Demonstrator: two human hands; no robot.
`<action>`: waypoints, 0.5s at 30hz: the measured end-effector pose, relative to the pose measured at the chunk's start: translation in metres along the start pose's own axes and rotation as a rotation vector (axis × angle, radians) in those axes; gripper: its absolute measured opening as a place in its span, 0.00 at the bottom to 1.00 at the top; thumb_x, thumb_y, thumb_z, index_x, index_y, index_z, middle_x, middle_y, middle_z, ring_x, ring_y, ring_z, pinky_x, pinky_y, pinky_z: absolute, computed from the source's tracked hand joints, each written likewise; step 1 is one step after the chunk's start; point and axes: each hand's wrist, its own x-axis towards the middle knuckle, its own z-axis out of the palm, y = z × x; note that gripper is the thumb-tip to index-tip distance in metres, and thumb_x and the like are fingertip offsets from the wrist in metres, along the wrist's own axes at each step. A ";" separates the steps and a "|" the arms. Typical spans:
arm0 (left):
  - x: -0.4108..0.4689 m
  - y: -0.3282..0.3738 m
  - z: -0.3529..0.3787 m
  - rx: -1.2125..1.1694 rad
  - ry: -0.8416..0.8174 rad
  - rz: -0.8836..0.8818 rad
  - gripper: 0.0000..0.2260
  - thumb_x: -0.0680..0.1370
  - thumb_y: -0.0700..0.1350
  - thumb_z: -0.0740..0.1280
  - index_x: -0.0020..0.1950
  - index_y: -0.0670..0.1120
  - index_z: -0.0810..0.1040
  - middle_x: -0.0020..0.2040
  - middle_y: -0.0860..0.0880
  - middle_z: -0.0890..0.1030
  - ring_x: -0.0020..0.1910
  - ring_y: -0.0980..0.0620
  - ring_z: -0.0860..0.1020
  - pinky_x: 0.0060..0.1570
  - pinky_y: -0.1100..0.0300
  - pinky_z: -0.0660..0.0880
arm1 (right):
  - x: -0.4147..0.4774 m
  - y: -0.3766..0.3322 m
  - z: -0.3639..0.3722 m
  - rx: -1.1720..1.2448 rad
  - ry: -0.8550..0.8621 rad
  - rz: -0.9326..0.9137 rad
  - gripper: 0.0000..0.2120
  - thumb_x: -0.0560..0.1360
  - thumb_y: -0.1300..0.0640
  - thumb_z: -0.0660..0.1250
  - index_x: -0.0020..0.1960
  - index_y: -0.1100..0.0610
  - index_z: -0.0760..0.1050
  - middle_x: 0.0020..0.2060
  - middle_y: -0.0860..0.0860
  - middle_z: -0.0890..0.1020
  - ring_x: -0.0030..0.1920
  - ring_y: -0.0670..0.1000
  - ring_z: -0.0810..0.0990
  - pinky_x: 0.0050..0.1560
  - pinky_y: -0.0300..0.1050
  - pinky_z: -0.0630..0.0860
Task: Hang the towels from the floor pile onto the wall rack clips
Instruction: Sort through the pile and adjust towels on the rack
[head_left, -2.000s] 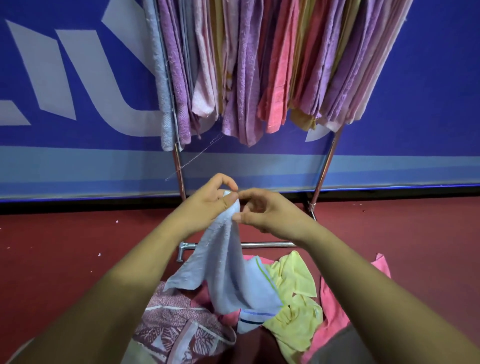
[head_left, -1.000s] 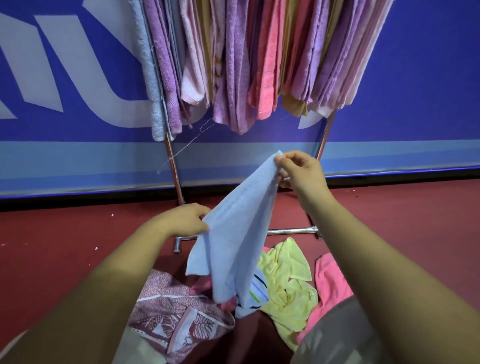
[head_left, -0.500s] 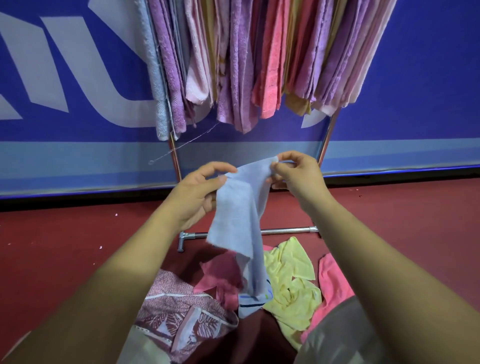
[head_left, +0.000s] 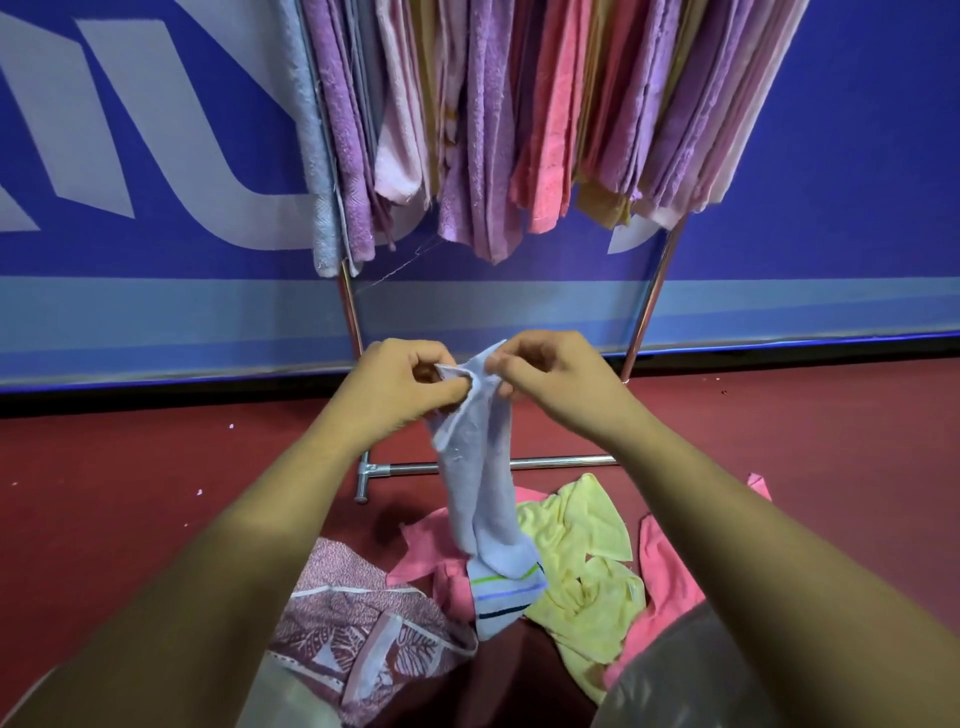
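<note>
Blue wall (head_left: 831, 156) | left hand (head_left: 400, 384), right hand (head_left: 550, 379) together, pinching towel (head_left: 483, 488) edge | square corners before lifting to rack (head_left: 647, 306).

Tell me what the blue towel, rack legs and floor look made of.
Blue towel: soft terry, likely cotton or microfibre; matte, nubby, drapes limp.
Rack legs: metal tube, probably chromed or stainless; bright highlights.
Floor: dark red, smooth matte coating or sheet; cannot tell which.

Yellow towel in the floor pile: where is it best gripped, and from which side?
On the yellow towel, probably the far corner, pinched from above: it lies flat and free toward the rack; the near part is crumpled beside a pink towel.
</note>
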 end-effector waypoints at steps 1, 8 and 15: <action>0.001 -0.001 0.000 0.007 -0.006 0.000 0.07 0.72 0.41 0.74 0.35 0.45 0.80 0.27 0.51 0.79 0.28 0.58 0.75 0.33 0.63 0.73 | -0.002 -0.001 0.002 -0.008 -0.042 -0.007 0.07 0.77 0.53 0.70 0.44 0.56 0.82 0.32 0.40 0.82 0.36 0.39 0.77 0.41 0.33 0.73; 0.004 -0.006 0.001 0.005 -0.027 -0.024 0.14 0.75 0.47 0.74 0.35 0.41 0.77 0.27 0.48 0.78 0.26 0.57 0.75 0.31 0.64 0.71 | 0.005 0.016 0.014 -0.327 -0.081 -0.066 0.07 0.74 0.54 0.70 0.51 0.54 0.82 0.42 0.49 0.85 0.46 0.50 0.82 0.49 0.50 0.79; 0.007 -0.014 -0.012 0.123 -0.046 -0.004 0.07 0.77 0.47 0.71 0.41 0.46 0.81 0.32 0.48 0.84 0.33 0.53 0.81 0.42 0.59 0.76 | 0.010 0.021 -0.012 -0.339 0.051 -0.058 0.02 0.77 0.55 0.70 0.46 0.53 0.80 0.35 0.39 0.79 0.37 0.35 0.76 0.37 0.29 0.66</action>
